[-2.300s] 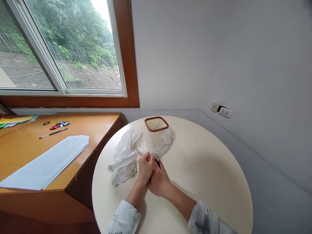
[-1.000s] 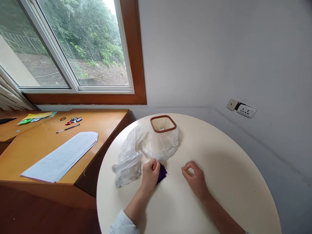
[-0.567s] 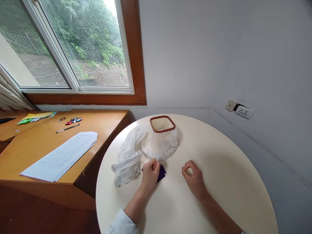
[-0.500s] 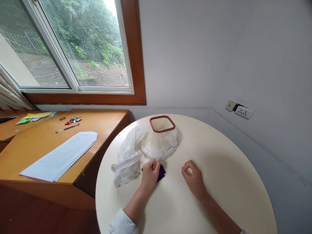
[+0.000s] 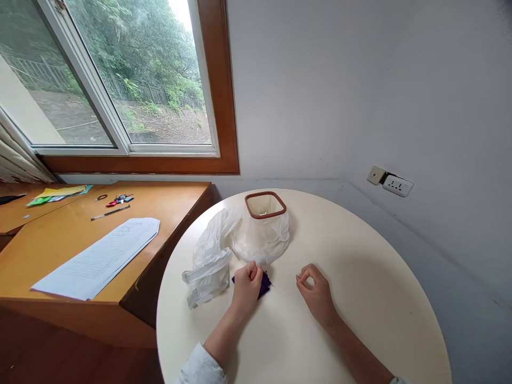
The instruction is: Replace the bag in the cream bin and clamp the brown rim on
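My left hand [image 5: 247, 285] is closed in a pinch above a small dark purple cloth [image 5: 265, 285] with frayed edges, covering part of it. Whatever lies between those fingertips is too small to make out. To the right, my right hand [image 5: 316, 290] hovers over the white table with thumb and index finger pressed together in a ring. Anything in that pinch is also too fine to tell. Just beyond my left hand stands a small bin [image 5: 266, 205] with a brown rim, wrapped in a translucent plastic bag [image 5: 210, 258] that spreads out to the left.
The round white table [image 5: 352, 330] fills the front. At left, a wooden desk [image 5: 176, 200] carries papers [image 5: 100, 258], a pen [image 5: 111, 212], keys [image 5: 120, 200] and coloured sheets [image 5: 60, 193]. A window [image 5: 140, 80] and wall sockets [image 5: 398, 185] are behind.
My right hand has shifted very slightly left. My left hand, the cloth and the bin have stayed put; the view has tilted a little.
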`<state>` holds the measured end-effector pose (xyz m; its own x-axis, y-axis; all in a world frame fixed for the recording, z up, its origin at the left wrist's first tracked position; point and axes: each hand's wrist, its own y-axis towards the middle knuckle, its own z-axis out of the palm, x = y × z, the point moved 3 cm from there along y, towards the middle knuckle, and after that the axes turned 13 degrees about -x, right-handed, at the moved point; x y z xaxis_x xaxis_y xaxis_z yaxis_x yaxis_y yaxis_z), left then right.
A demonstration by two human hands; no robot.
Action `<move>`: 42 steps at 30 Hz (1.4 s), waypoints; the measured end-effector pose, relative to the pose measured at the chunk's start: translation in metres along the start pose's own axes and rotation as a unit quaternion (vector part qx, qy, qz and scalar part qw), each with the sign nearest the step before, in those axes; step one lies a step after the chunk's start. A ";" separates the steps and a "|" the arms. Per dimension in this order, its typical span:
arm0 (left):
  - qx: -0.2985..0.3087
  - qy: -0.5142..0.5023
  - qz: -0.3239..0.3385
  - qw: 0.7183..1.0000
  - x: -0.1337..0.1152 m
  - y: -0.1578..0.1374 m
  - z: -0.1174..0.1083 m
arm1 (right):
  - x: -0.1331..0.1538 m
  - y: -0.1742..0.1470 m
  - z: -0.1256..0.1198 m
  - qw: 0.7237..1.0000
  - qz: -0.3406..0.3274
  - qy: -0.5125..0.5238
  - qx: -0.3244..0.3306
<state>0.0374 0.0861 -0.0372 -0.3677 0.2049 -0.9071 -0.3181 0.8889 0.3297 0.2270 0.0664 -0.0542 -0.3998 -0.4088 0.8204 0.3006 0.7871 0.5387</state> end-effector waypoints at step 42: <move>-0.044 -0.013 0.012 0.999 -0.005 0.007 -0.011 | 0.047 -0.044 0.091 0.934 -0.234 -0.090 0.255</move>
<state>0.0269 0.0870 -0.0277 -0.3540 0.2367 -0.9048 -0.3853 0.8446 0.3717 0.1161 0.0543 -0.0564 -0.5362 -0.7153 0.4482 -0.3772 0.6781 0.6308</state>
